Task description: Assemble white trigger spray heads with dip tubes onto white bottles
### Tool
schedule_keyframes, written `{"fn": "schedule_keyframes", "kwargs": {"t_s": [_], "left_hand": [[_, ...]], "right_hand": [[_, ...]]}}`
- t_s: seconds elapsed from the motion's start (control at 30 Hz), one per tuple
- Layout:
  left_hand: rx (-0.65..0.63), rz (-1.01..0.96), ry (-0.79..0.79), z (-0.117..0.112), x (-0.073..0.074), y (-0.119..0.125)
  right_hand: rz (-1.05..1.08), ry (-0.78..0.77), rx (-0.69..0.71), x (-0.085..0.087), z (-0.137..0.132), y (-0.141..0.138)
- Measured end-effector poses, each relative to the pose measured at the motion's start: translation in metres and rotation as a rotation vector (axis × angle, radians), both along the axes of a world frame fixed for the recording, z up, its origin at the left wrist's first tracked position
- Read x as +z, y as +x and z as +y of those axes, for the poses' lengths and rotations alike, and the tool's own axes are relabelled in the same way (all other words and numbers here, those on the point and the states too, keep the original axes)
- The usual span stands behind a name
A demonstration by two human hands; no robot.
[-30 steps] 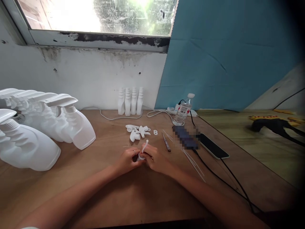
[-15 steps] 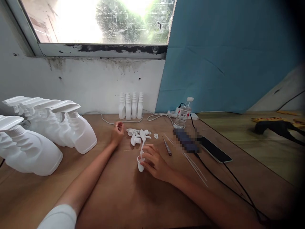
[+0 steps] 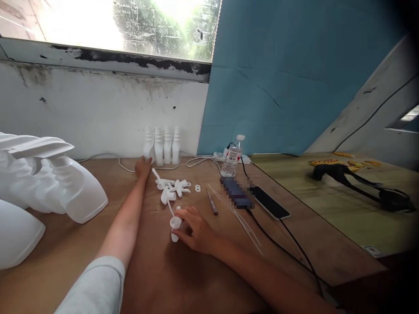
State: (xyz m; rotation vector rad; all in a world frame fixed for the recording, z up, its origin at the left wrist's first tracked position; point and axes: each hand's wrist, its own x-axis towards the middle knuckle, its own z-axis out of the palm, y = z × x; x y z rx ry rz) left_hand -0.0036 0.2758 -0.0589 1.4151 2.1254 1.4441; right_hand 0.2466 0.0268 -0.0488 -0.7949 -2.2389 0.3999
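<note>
Four small bottles (image 3: 159,151) upright; left hand (image 3: 143,167) beside leftmost, can't tell grip; right hand (image 3: 194,230) grasping spray head (image 3: 175,224).

On the brown desk (image 3: 157,283), four small white bottles (image 3: 167,152) were lined up upright at the back, and large white spray bottles (image 3: 81,194) were crowded along the left. White spray heads (image 3: 179,187) were heaped near the middle, with two small rings (image 3: 197,188) laid just beside them. Farther right were placed a pen (image 3: 212,205), thin tubes (image 3: 246,230), a water bottle (image 3: 231,159) and a phone (image 3: 270,203), from which a black cable (image 3: 304,259) was trailed.
</note>
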Motion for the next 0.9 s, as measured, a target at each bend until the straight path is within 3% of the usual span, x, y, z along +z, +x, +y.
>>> {"fn": "schedule_keyframes", "kwargs": {"t_s": [0.1, 0.23, 0.4, 0.6, 0.73, 0.9], "left_hand": [[0.053, -0.002, 0.019, -0.011, 0.000, -0.004], [0.076, 0.040, 0.106, -0.046, 0.000, -0.014], [-0.069, 0.149, 0.224, -0.119, -0.004, -0.025], [-0.287, 0.305, 0.358, -0.200, -0.004, -0.025], [-0.305, 0.278, 0.309, -0.220, -0.004, -0.028], [-0.285, 0.247, 0.284, -0.218, -0.005, -0.030]], "right_hand": [[0.024, 0.046, -0.048, 0.003, 0.005, 0.005], [-0.074, 0.211, -0.141, 0.013, 0.023, 0.026], [-0.212, 0.391, -0.456, 0.028, 0.050, 0.069], [-0.157, 0.547, -0.732, 0.035, 0.064, 0.107], [-0.189, 0.584, -0.758, 0.036, 0.067, 0.119], [-0.251, 0.617, -0.765, 0.035, 0.072, 0.125]]}}
